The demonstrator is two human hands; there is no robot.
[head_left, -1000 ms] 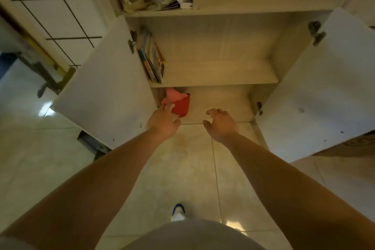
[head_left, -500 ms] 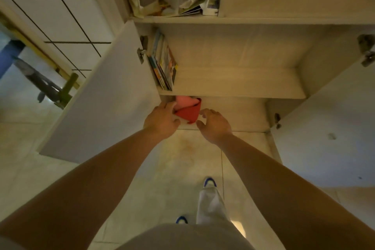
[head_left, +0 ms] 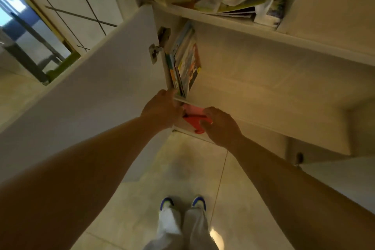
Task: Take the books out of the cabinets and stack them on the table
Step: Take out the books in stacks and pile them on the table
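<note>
The open cabinet (head_left: 263, 79) stands ahead of both hands, its white door (head_left: 97, 87) swung out beside the left arm. A row of upright books (head_left: 185, 61) leans on the shelf just above the left hand (head_left: 162, 110). On the lower shelf, between the hands, sits a red book (head_left: 193, 118); the left hand presses its left edge and the right hand (head_left: 220, 126) curls round its right side.

A single wide-angle head camera looks steeply down and forward from the person's head, close to an open cabinet (head_left: 263, 79). Both forearms run up from the bottom corners to the left hand (head_left: 162, 110) and right hand (head_left: 221, 126) near centre. Below the hands lie the floor (head_left: 182, 168) and shoes (head_left: 182, 203).
</note>
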